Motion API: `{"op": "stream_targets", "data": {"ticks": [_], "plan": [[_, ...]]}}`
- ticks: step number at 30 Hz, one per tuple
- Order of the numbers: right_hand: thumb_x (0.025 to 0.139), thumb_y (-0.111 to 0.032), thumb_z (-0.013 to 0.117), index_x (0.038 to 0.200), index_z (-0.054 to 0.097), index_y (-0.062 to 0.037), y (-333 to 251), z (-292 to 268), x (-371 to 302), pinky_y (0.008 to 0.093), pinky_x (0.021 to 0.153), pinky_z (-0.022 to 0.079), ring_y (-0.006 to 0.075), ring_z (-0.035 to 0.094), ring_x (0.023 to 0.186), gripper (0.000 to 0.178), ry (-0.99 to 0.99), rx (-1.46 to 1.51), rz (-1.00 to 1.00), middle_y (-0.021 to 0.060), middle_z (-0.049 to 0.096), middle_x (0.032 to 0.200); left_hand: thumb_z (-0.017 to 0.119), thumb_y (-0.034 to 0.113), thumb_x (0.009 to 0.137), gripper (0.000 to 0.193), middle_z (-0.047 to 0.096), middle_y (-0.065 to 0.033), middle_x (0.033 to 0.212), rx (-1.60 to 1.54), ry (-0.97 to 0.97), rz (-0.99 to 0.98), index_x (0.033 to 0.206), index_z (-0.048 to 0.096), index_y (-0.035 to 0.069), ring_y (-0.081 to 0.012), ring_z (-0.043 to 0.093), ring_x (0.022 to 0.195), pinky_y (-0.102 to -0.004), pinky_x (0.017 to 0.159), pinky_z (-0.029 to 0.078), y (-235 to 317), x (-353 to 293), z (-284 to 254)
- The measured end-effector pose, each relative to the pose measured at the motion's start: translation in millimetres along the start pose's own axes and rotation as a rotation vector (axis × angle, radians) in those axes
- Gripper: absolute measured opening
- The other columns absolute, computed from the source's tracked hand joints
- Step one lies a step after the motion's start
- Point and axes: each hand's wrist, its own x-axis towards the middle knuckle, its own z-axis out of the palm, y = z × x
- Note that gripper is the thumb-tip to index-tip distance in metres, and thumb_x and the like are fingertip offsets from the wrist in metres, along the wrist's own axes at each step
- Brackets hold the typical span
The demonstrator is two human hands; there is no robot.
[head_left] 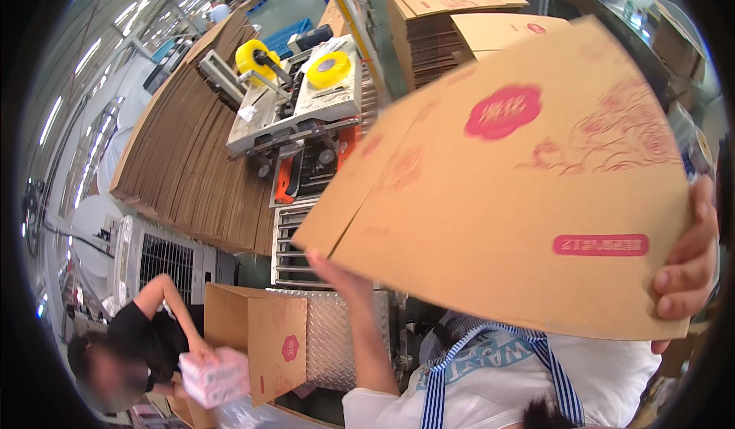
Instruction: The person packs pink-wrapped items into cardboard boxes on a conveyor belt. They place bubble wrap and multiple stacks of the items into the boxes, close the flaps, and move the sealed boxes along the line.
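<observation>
Head view shows a flattened cardboard carton held up in front of the carton-sealing machine. The right hand clamps its right edge, fingers curled over the face. The left hand props the lower left corner from beneath; its grip is hidden. To manage it well, I'd keep both hands on opposite edges so the panels don't buckle.

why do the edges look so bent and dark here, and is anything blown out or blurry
Head view: the fisheye lens curves straight lines toward the rim, as on the stacked cardboard sheets, and leaves black corners. The ceiling lights glare white at upper left. The flat carton held by the left hand and right hand is evenly lit, slightly soft.
</observation>
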Motion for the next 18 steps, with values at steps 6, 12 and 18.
{"op": "stream_targets", "data": {"ticks": [6, 12, 18], "plan": [[0.076, -0.057, 0.071, 0.086, 0.069, -0.0201, 45.1, 62.4, -44.0, 0.0426, 0.098, 0.032, 0.0163, 0.051, 0.079, 0.038, -0.255, 0.475, 0.539, -0.0030, 0.064, 0.083, 0.073, 0.035, 0.080, 0.037, 0.061, -0.0146, 0.102, 0.229, 0.246, -0.306, 0.092, 0.061, 0.002, -0.0346, 0.055, 0.098, -0.0468, 0.091, 0.041, -55.4, -110.6, -125.4], [0.082, -0.028, 0.071, 0.104, 0.061, -0.0059, 43.7, 295.2, -143.1, 0.0412, 0.093, 0.040, 0.0263, 0.056, 0.095, 0.033, -0.211, 0.415, 1.375, 0.0070, 0.061, 0.105, 0.073, 0.030, 0.076, 0.026, 0.061, -0.0115, 0.076, 0.742, 0.229, -0.407, 0.084, 0.064, 0.006, -0.0326, 0.056, 0.074, -0.0431, 0.075, 0.043, -57.8, -196.2, -230.5], [0.083, -0.024, 0.067, 0.118, 0.059, -0.0106, -119.4, 468.2, -187.1, 0.0618, 0.108, 0.021, 0.0201, 0.045, 0.128, 0.038, -0.758, 0.138, 0.746, 0.0024, 0.057, 0.127, 0.063, 0.032, 0.085, 0.020, 0.063, -0.0024, 0.086, 0.849, -0.002, -0.548, 0.094, 0.066, 0.015, -0.0242, 0.057, 0.086, -0.0416, 0.091, 0.039, -87.8, -196.3, -235.8]]}}
